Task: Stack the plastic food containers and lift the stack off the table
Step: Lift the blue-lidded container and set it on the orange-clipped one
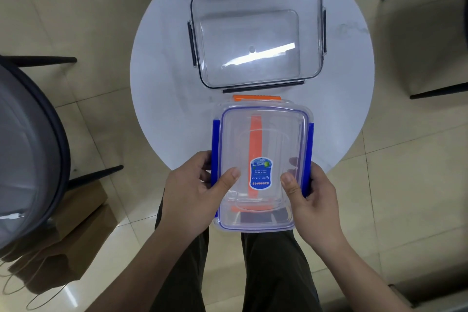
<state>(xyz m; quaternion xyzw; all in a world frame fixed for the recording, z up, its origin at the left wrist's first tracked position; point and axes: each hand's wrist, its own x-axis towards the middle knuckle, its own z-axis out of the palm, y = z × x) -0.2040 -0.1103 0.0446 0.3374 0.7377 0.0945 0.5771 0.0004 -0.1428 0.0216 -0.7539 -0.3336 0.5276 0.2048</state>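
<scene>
Left hand (192, 192): fingers closed on the left blue clip, thumb on the lid.
Right hand (314, 195): fingers closed on the right blue clip, thumb on the lid.
Blue-clipped container (260, 159): held at the near edge of the round table (162, 63), partly overhanging the lap; an orange-clipped container (255, 149) shows through it, apparently underneath.
Black-clipped container (257, 35): rests farther back on the table, apart.
Technique: probably keep the held pair level, grip symmetric, then centre on the largest.
Count: three containers; two hands.
</scene>
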